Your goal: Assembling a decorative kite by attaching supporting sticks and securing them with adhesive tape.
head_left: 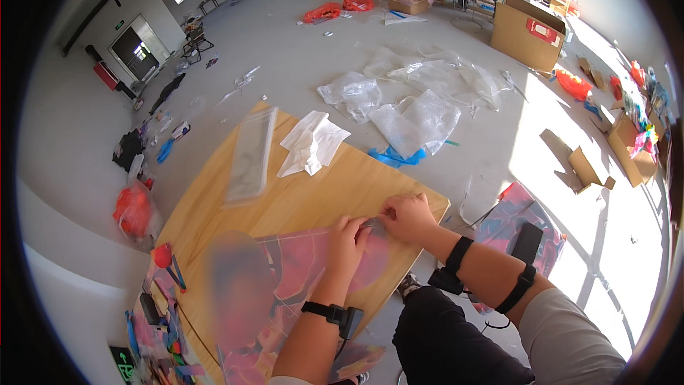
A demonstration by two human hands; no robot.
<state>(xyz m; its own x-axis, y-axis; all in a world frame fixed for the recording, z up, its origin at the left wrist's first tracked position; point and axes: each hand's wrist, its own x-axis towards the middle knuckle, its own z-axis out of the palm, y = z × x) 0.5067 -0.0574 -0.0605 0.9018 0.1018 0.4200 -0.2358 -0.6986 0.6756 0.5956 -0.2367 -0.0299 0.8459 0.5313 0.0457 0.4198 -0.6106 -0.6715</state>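
A pink, red and dark printed sheet [296, 264], thin and partly see-through, lies over the near part of the wooden table. At its far edge, my left hand [348, 242] pinches it with bent fingers. My right hand [407, 217] is closed just beside, thumb and forefinger pressed together at the same edge. A small strip between the fingertips is too small to make out. Beyond the hands, a crumpled white tissue [311, 144] rests on the table, next to a long clear plastic packet [251, 157].
The wooden table [206, 199] has loose coloured bits [160, 314] below its left side. Clear plastic sheeting [420, 110] lies on the floor ahead. A cardboard box [527, 36] stands far right, near seated people. A dark phone-like object [527, 242] lies on another printed piece at right.
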